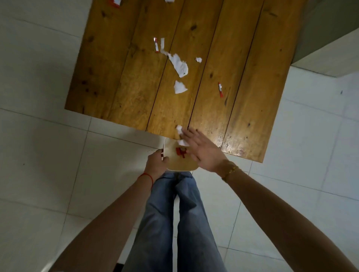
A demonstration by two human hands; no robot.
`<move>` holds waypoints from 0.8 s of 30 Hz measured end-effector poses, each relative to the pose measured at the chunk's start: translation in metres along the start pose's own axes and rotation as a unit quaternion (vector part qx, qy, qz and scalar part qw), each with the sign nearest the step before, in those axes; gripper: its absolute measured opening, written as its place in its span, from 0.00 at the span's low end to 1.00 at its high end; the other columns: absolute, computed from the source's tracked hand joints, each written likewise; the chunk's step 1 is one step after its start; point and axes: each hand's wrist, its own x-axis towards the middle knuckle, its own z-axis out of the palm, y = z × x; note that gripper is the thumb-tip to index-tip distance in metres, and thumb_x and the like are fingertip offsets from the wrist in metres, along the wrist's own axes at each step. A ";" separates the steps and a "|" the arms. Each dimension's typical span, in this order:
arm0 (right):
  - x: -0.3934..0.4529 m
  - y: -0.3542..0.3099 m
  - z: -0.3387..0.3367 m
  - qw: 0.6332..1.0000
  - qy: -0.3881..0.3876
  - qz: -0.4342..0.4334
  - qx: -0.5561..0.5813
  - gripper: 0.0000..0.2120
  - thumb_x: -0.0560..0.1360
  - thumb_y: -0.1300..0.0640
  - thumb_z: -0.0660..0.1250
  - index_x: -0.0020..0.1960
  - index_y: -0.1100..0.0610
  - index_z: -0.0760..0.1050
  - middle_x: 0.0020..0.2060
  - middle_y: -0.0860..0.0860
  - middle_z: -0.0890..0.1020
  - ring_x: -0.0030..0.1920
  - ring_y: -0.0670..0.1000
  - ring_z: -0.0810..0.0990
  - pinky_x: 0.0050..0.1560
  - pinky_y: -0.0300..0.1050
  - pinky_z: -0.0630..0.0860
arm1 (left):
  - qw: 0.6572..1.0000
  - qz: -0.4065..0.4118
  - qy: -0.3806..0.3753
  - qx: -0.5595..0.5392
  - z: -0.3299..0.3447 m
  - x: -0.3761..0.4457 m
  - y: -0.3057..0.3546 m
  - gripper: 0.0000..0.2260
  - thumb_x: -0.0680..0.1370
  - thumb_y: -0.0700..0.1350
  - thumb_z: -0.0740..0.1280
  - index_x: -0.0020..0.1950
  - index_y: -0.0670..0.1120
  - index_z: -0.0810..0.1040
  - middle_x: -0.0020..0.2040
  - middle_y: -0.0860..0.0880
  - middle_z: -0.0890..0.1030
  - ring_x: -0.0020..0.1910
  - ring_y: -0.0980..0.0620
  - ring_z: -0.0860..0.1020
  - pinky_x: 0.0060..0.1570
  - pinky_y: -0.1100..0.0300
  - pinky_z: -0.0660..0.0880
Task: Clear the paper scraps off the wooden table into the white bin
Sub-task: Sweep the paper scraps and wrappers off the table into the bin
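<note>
My left hand [156, 162] grips the left rim of the white bin [179, 162], held just below the near edge of the wooden table [242, 58]. Red and white scraps [181, 151] lie inside the bin. My right hand [202, 149] is flat with fingers spread over the table edge, touching white paper scraps [180, 134] at the edge above the bin. On the table lie a long white torn piece [179, 65], a smaller white piece [179, 87], a tiny white bit [198, 59], red-and-white strips [156, 45] and another red-and-white strip [220, 89].
More scraps [114, 2] sit at the table's far edge. White tiled floor [48, 155] surrounds the table. A pale cabinet [326, 54] stands at the right. My legs in blue jeans [174, 223] are below the bin.
</note>
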 end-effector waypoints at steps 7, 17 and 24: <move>-0.015 0.005 -0.015 0.996 0.076 -0.005 0.043 0.28 0.80 0.54 0.58 0.78 0.55 0.54 0.78 0.53 0.56 0.78 0.51 0.49 0.77 0.54 0.51 | 1.000 0.006 -0.007 -0.005 0.002 0.003 0.002 0.13 0.75 0.39 0.61 0.58 0.40 0.76 0.55 0.42 0.81 0.48 0.49 0.77 0.47 0.61 0.69; 0.050 0.078 -0.065 0.961 0.104 0.254 0.030 0.31 0.82 0.48 0.52 0.79 0.57 0.43 0.79 0.53 0.45 0.78 0.52 0.43 0.78 0.51 0.45 | 1.000 0.016 0.005 -0.026 0.003 0.003 0.005 0.15 0.76 0.39 0.60 0.62 0.39 0.74 0.58 0.40 0.80 0.55 0.45 0.78 0.49 0.62 0.71; 0.022 0.016 -0.017 0.999 0.033 0.043 -0.004 0.30 0.81 0.45 0.52 0.79 0.54 0.48 0.79 0.51 0.50 0.78 0.49 0.46 0.78 0.50 0.48 | 1.000 0.012 0.003 -0.013 0.000 0.002 0.002 0.15 0.76 0.39 0.61 0.62 0.39 0.74 0.58 0.41 0.80 0.53 0.48 0.78 0.49 0.62 0.70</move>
